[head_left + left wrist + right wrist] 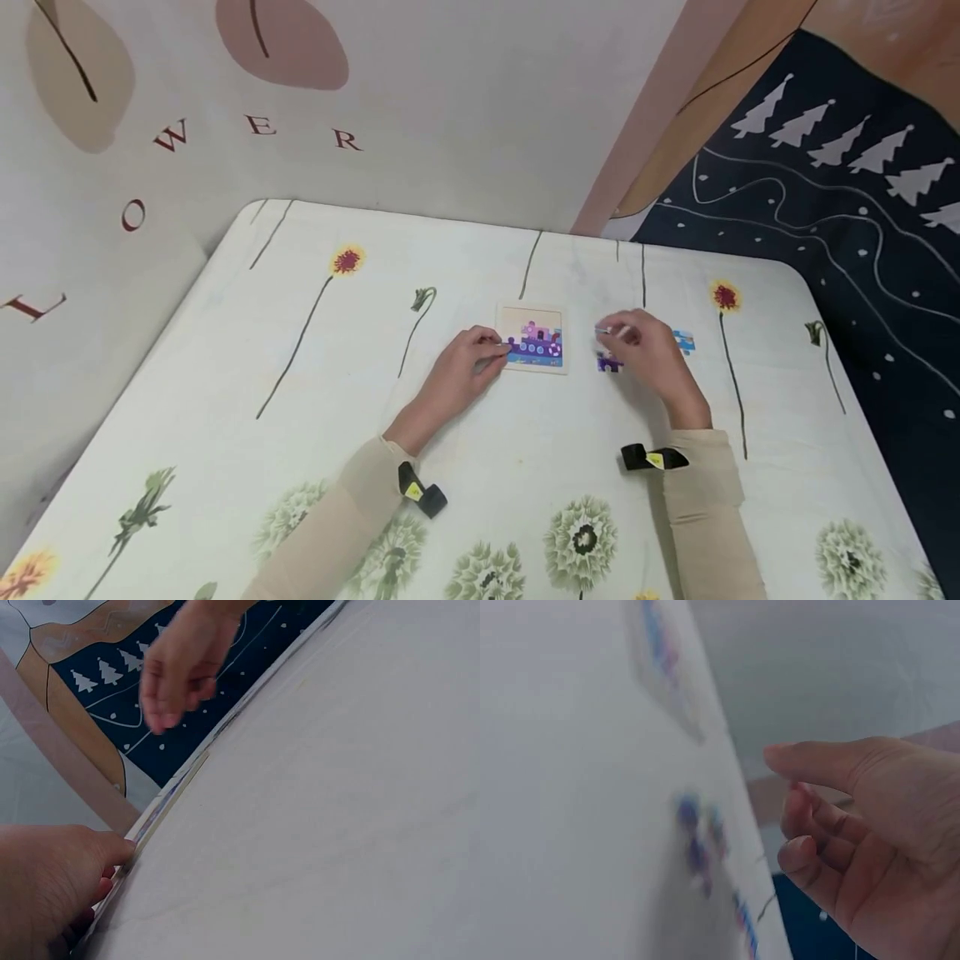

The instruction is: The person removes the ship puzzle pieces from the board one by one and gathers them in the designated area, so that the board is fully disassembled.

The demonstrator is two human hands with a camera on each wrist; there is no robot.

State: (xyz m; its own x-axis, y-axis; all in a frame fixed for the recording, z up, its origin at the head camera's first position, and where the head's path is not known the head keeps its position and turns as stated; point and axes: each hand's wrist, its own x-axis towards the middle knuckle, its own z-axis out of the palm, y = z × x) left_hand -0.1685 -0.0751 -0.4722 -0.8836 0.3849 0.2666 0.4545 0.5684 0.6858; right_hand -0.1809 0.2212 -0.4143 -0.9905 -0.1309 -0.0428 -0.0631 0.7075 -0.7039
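Note:
A square jigsaw puzzle board (566, 333) with a pale frame lies on the table, partly filled with a purple and pink ship picture. My left hand (468, 367) grips its left edge between thumb and fingers. In the left wrist view the board (176, 796) appears nearly edge-on beside the left hand (56, 877). Right of the board, my right hand (645, 350) hovers above loose puzzle pieces (609, 364). The right wrist view shows that hand (870, 825) with loosely bent fingers, thumb apart and no piece visible between them. Loose pieces (697, 855) are blurred below it.
More blue puzzle pieces (684, 342) lie right of my right hand. A flower-printed cloth (337, 400) covers the table. Pale wall hangings (465, 108) stand behind it, and a dark fabric with white trees (840, 192) hangs to the right.

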